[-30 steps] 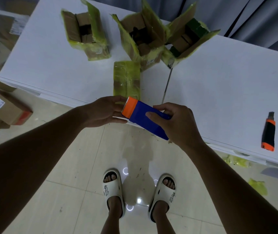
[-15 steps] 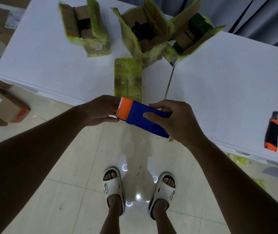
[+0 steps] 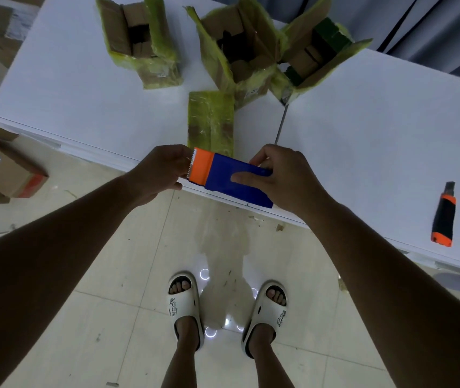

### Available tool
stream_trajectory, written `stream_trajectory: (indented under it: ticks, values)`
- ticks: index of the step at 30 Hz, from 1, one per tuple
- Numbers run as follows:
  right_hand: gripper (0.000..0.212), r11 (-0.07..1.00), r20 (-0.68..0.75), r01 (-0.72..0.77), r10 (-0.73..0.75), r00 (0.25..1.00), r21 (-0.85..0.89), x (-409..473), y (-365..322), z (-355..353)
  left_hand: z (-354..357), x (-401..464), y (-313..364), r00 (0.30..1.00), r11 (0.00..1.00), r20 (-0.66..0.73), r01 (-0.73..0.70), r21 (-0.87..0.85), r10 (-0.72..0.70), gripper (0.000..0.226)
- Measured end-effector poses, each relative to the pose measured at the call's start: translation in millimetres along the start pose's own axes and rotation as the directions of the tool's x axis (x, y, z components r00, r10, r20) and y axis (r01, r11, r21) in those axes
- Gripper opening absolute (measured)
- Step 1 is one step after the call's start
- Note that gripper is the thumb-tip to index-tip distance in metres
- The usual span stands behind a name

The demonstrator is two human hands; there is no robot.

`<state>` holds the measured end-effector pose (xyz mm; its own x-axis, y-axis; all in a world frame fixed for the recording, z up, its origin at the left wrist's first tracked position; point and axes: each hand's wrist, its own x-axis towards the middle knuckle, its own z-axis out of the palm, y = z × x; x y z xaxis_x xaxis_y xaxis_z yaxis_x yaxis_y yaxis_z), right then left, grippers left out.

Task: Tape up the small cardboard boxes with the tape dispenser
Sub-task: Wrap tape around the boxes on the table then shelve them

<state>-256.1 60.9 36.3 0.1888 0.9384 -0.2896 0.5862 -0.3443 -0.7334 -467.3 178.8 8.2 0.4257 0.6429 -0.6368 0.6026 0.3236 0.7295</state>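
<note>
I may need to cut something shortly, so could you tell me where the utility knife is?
The utility knife lies on the white table near its front edge, far right in the head view.

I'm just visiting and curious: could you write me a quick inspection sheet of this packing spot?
Surface: white table, a seam across it.
Job's things: blue-and-orange tape dispenser held at the table edge; closed yellow-wrapped box beyond it; three open boxes further back.
Clutter: utility knife on the table's right; scraps on the floor.
Hands: left hand at the orange end; right hand grips the blue body.
Cables: nothing seen.
Surroundings: tiled floor, cardboard box on it, curtain behind.
</note>
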Motion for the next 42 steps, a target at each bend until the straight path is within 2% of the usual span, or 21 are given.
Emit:
stream_trajectory:
  ticks: [5,8,12,16,19,23,26,30,39,42]
  values:
    - [0.037,0.998,0.000,0.048,-0.048,0.999,-0.043,5,-1,-1,6,-2,2,0.993,1.000,-0.113,0.018,0.003,-0.017,0.019]
    - [0.037,0.996,-0.004,0.058,-0.058,0.998,-0.062,7,-1,-6,4,-6,-2,0.983,0.999,-0.179,-0.025,0.035,0.031,0.019]
    - [0.040,0.997,0.027,0.050,-0.049,0.998,-0.063,6,5,-20,14,-10,-10,0.968,0.996,-0.236,-0.092,-0.020,0.085,0.011]
    - [0.038,0.997,0.048,0.013,-0.009,0.999,-0.077,0,18,-36,16,-10,-27,0.922,0.993,-0.385,-0.085,-0.082,0.047,0.007]
    - [0.042,0.991,0.049,0.020,-0.013,0.999,-0.129,-2,28,-39,18,-9,-34,0.919,0.994,-0.380,-0.110,0.006,0.104,0.008]
    - [0.043,0.974,-0.009,0.055,-0.058,0.998,-0.221,3,28,-34,26,-4,-33,0.910,0.992,-0.396,-0.127,0.012,0.122,0.010]
    - [0.042,0.963,-0.015,0.050,-0.056,0.998,-0.263,8,29,-31,29,-1,-38,0.912,0.992,-0.392,-0.103,0.075,0.125,0.014]
    - [0.038,0.950,-0.018,0.043,-0.051,0.999,-0.309,12,28,-24,32,4,-42,0.886,0.991,-0.455,-0.027,0.134,0.086,0.024]
    - [0.041,0.942,-0.072,-0.022,-0.002,0.997,-0.336,24,30,-8,37,15,-36,0.847,0.958,-0.531,0.162,0.237,-0.012,0.025]
    - [0.041,0.941,-0.087,-0.040,0.011,0.996,-0.336,26,28,-6,39,16,-29,0.839,0.910,-0.543,0.240,0.339,-0.019,0.023]
